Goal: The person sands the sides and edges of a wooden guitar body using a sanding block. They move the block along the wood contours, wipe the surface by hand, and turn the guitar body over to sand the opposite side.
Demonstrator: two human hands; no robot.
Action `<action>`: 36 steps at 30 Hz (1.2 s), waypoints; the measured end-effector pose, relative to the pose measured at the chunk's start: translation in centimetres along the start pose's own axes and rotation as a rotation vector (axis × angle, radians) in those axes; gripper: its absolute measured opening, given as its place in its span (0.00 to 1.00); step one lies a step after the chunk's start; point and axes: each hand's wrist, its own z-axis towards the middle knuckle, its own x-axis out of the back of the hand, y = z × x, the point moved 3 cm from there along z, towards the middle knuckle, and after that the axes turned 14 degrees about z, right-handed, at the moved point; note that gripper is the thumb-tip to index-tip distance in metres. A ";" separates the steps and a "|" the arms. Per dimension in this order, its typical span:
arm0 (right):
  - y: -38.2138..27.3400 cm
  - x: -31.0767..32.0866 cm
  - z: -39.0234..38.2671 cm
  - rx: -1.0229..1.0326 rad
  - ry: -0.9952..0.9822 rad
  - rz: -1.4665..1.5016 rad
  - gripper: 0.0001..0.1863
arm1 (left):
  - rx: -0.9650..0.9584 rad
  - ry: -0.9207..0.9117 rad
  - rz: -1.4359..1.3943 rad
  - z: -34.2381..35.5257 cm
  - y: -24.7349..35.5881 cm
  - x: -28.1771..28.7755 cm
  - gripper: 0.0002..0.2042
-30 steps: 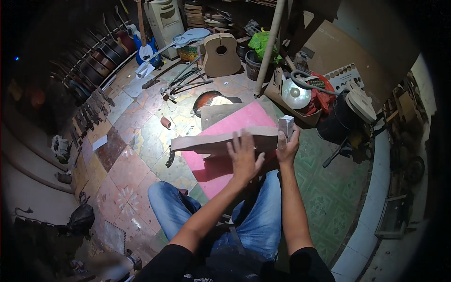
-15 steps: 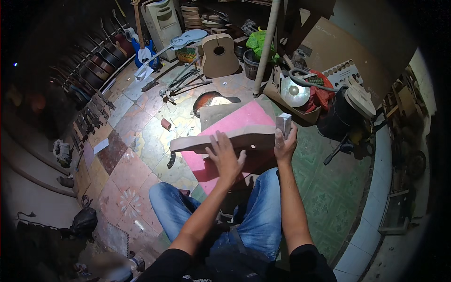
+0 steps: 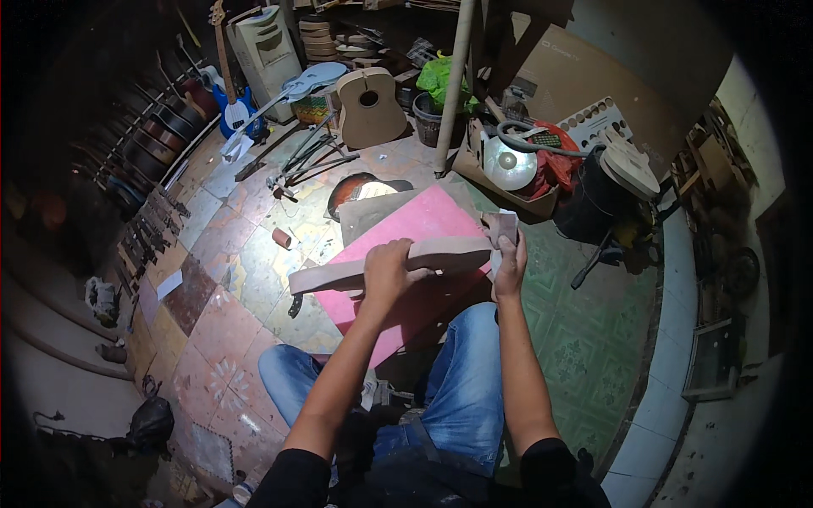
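Note:
I sit with my jeans-clad legs stretched over a tiled floor. My left hand [image 3: 391,269] grips the middle of a long pale wooden guitar neck [image 3: 326,275] held level in front of me. At the neck's right end my right hand [image 3: 508,262] presses a folded piece of sandpaper [image 3: 501,229] against the wood. Under the neck a pink sheet [image 3: 419,224] lies on the floor.
An unfinished acoustic guitar body [image 3: 370,106] stands at the back beside a blue guitar [image 3: 233,106] and metal clamps [image 3: 309,157]. A wooden post [image 3: 453,85], a cardboard box with a shiny disc [image 3: 508,165] and a black bucket [image 3: 593,207] lie right. Guitar necks [image 3: 144,229] line the left.
My left hand slid left along the neck and now wraps its middle. The right hand stays at the neck's right end with the sandpaper.

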 end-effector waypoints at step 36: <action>-13.3 -8.9 -1.1 0.169 -0.412 -0.667 0.32 | 0.015 0.435 -0.592 -5.9 -0.9 8.3 0.31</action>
